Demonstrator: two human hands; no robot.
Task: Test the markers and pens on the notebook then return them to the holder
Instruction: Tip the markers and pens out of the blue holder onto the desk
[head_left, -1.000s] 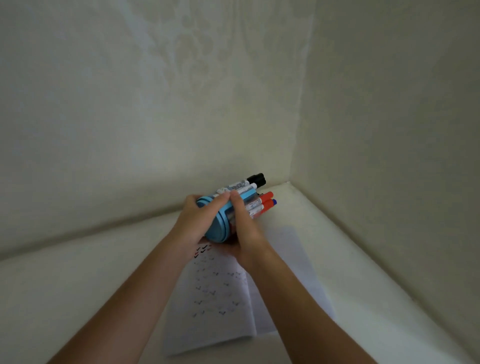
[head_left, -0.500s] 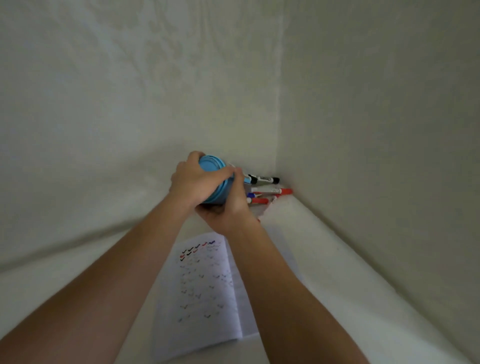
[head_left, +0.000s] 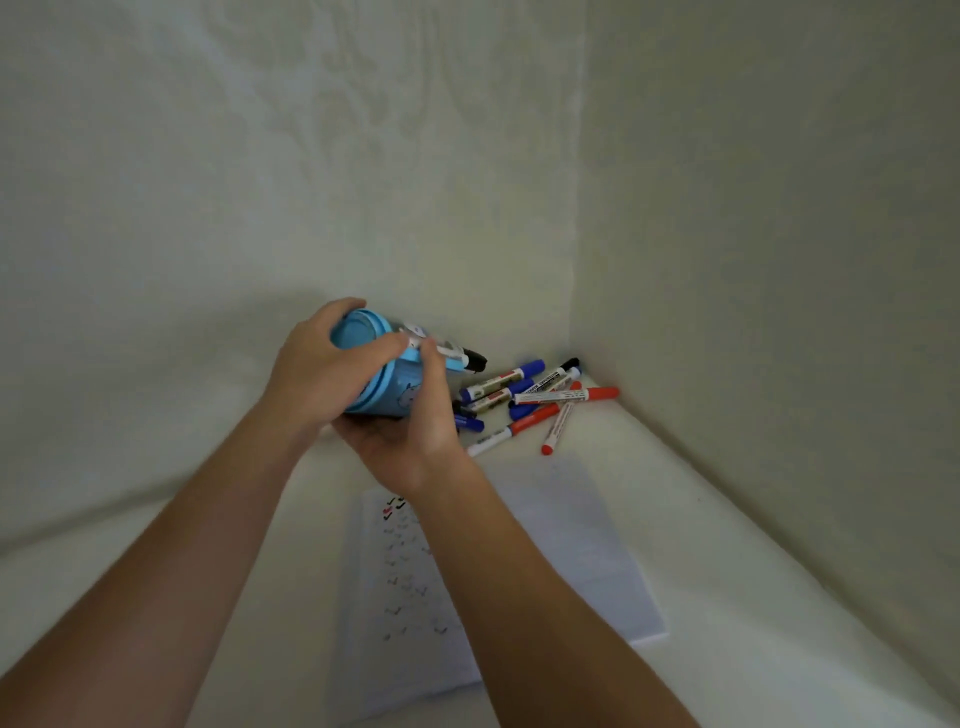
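Both of my hands hold a light-blue cylindrical holder, tipped on its side with its mouth toward the corner. My left hand wraps its base from the left; my right hand cups it from below and the right. A black-capped marker still pokes from the mouth. Several red, blue and black markers lie in a loose heap on the white surface just beyond the holder. The open notebook with rows of small check marks lies under my forearms.
White walls meet in a corner right behind the marker heap. The cloth-covered surface stretches right and toward me around the notebook.
The holder was tipped further and lifted toward the corner. The markers that stuck out of it have slid out and now lie scattered on the surface.
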